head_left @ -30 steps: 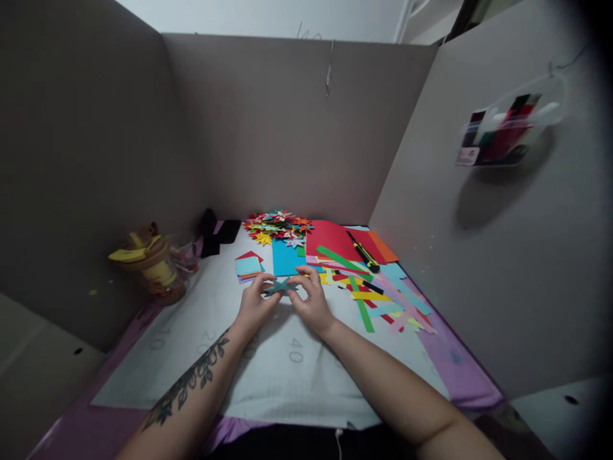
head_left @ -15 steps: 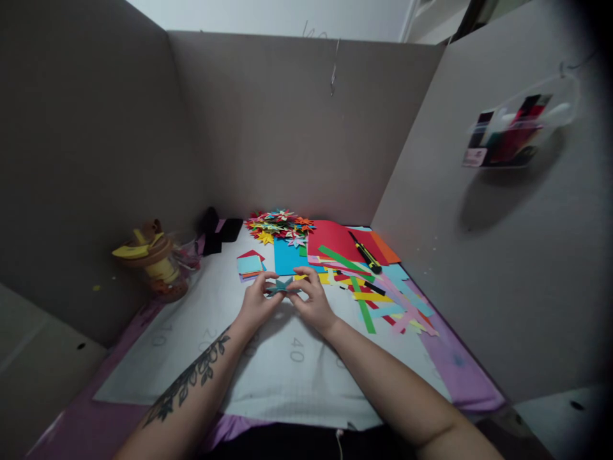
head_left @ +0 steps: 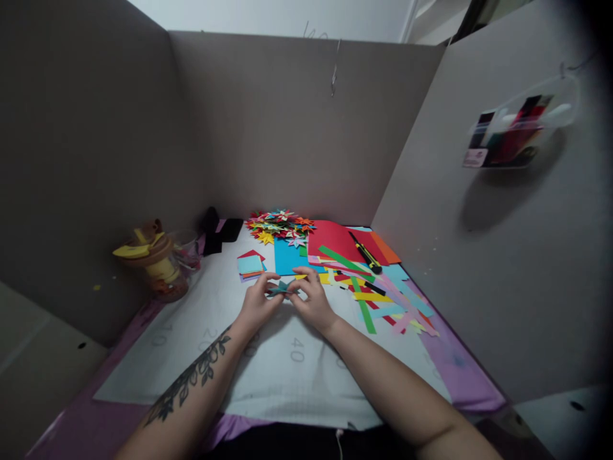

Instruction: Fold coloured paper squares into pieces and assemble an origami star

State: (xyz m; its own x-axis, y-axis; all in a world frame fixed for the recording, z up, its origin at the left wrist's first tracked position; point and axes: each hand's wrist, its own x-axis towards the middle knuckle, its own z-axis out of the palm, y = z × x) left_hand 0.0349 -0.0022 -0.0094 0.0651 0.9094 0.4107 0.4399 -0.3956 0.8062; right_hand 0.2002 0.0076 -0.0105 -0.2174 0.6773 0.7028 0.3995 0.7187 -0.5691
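Observation:
A small blue-teal folded paper star (head_left: 282, 288) is held between my two hands, a little above the white mat (head_left: 205, 358). My left hand (head_left: 258, 300) pinches its left side between thumb and fingers. On the other side, my right hand (head_left: 312, 299) grips it with thumb and index finger, the remaining fingers curled. Fingertips cover parts of the star. Behind my hands lie a stack of square paper pieces (head_left: 250, 264), topped by a light blue one, and a blue sheet (head_left: 287, 257).
A heap of colourful paper stars (head_left: 278, 225) sits at the back. To the right are red sheets (head_left: 330, 239), a black-and-yellow box cutter (head_left: 366, 254) and scattered paper strips (head_left: 366, 306). A brown-rimmed pot (head_left: 160, 268) stands left. Grey panels (head_left: 306, 128) surround the table; a plastic pouch (head_left: 512, 134) hangs right.
The paper star has tilted slightly between my fingertips, and the fingers have shifted a little. Both arms stay almost in place.

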